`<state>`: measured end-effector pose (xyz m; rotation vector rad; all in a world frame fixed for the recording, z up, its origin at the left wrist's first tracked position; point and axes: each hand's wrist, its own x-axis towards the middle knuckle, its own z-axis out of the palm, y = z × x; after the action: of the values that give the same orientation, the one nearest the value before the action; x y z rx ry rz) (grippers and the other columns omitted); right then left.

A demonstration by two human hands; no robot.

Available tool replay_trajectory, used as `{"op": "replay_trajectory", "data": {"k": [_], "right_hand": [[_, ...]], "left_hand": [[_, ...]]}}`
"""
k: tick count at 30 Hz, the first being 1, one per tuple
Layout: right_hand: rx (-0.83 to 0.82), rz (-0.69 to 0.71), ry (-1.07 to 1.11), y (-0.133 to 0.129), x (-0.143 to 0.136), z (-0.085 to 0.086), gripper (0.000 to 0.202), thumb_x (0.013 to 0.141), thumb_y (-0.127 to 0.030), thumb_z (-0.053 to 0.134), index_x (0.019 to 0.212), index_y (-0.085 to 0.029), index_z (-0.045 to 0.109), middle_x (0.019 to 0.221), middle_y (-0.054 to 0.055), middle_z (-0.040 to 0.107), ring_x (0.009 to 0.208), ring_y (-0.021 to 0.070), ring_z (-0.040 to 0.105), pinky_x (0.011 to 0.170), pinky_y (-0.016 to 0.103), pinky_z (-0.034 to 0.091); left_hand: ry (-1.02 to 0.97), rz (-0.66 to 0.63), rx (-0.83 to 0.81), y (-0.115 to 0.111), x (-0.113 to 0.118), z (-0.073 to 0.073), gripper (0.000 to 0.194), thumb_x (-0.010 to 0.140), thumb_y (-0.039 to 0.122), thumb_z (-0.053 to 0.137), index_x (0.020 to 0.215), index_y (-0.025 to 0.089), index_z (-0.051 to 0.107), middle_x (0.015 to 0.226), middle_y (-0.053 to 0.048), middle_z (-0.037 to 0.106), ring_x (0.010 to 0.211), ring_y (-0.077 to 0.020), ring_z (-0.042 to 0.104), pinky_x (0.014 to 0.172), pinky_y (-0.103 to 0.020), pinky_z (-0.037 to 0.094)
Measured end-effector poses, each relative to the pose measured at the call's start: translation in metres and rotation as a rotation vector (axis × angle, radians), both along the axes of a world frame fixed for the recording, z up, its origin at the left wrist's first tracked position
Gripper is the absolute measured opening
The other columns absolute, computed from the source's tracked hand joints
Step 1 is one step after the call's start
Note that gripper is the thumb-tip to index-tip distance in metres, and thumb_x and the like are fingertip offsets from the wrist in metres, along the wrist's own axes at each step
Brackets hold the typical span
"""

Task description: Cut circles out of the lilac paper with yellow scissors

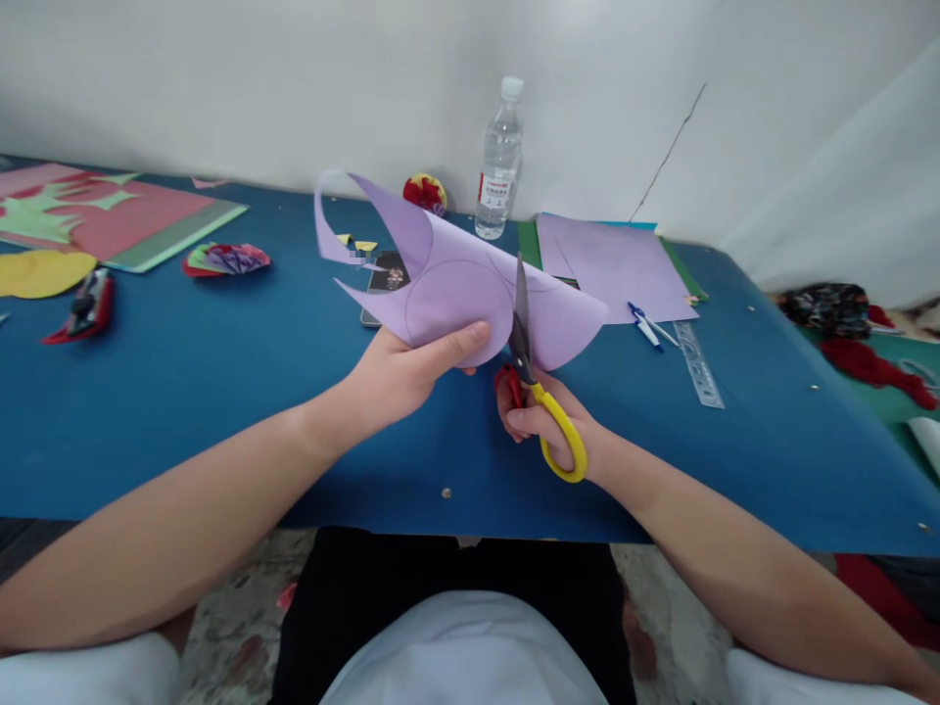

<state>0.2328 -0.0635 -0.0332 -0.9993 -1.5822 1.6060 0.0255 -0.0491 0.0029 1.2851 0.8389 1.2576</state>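
Right hand (pixel 547 423) is gripping the yellow scissors (pixel 540 392), blades pointing up and away into the purple paper (pixel 470 284) just above it. Left hand (pixel 411 367) pinches that sheet's lower edge just left of the blades, over the blue table (pixel 183 392).

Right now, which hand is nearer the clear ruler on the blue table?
Right. The right hand, gripping the yellow-handled scissors, sits just left of the ruler. The left hand, holding the purple paper, is farther left.
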Motion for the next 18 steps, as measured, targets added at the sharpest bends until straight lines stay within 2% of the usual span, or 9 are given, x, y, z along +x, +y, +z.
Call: {"op": "replay_trajectory", "data": {"k": [3, 5, 6, 11, 18], "right_hand": [[0.061, 0.030, -0.027, -0.0002, 0.0023, 0.0018, 0.021, 0.073, -0.038, 0.069, 0.083, -0.025, 0.056, 0.070, -0.004, 0.055, 0.064, 0.0176, 0.050, 0.062, 0.035, 0.039], [0.074, 0.039, -0.027, -0.0006, 0.0029, 0.0023, 0.021, 0.074, -0.037, 0.069, 0.085, -0.025, 0.055, 0.072, -0.004, 0.055, 0.067, 0.0182, 0.050, 0.064, 0.036, 0.040], [0.077, 0.040, -0.022, -0.0009, 0.0029, 0.0025, 0.021, 0.075, -0.037, 0.069, 0.085, -0.025, 0.055, 0.072, -0.004, 0.055, 0.068, 0.0182, 0.050, 0.065, 0.036, 0.040], [0.109, 0.027, -0.034, -0.0033, 0.0026, 0.0043, 0.020, 0.077, -0.037, 0.069, 0.084, -0.024, 0.055, 0.073, -0.004, 0.055, 0.066, 0.0177, 0.049, 0.064, 0.036, 0.039], [0.107, -0.018, -0.053, -0.0050, 0.0015, 0.0045, 0.022, 0.080, -0.042, 0.068, 0.082, -0.024, 0.055, 0.069, -0.004, 0.055, 0.063, 0.0180, 0.049, 0.064, 0.036, 0.038]], "left_hand": [[-0.012, -0.002, -0.014, -0.0019, -0.0020, 0.0004, 0.027, 0.084, 0.039, 0.094, 0.105, 0.023, 0.086, 0.108, -0.005, 0.084, 0.109, -0.0285, 0.077, 0.098, -0.041, 0.065], [-0.005, -0.013, -0.007, -0.0025, -0.0035, 0.0004, 0.033, 0.085, 0.038, 0.094, 0.115, 0.025, 0.086, 0.127, -0.006, 0.083, 0.130, -0.0333, 0.072, 0.115, -0.046, 0.060], [-0.001, -0.020, -0.005, -0.0027, -0.0041, 0.0004, 0.034, 0.086, 0.038, 0.093, 0.117, 0.025, 0.086, 0.130, -0.006, 0.082, 0.135, -0.0345, 0.070, 0.118, -0.047, 0.058], [0.014, -0.010, -0.002, -0.0037, -0.0046, 0.0008, 0.033, 0.087, 0.037, 0.093, 0.117, 0.024, 0.086, 0.130, -0.005, 0.083, 0.135, -0.0340, 0.071, 0.119, -0.046, 0.059], [0.097, 0.063, 0.073, -0.0078, -0.0008, 0.0041, 0.028, 0.089, 0.033, 0.088, 0.115, 0.021, 0.085, 0.122, -0.005, 0.085, 0.126, -0.0333, 0.075, 0.112, -0.044, 0.062]]}}
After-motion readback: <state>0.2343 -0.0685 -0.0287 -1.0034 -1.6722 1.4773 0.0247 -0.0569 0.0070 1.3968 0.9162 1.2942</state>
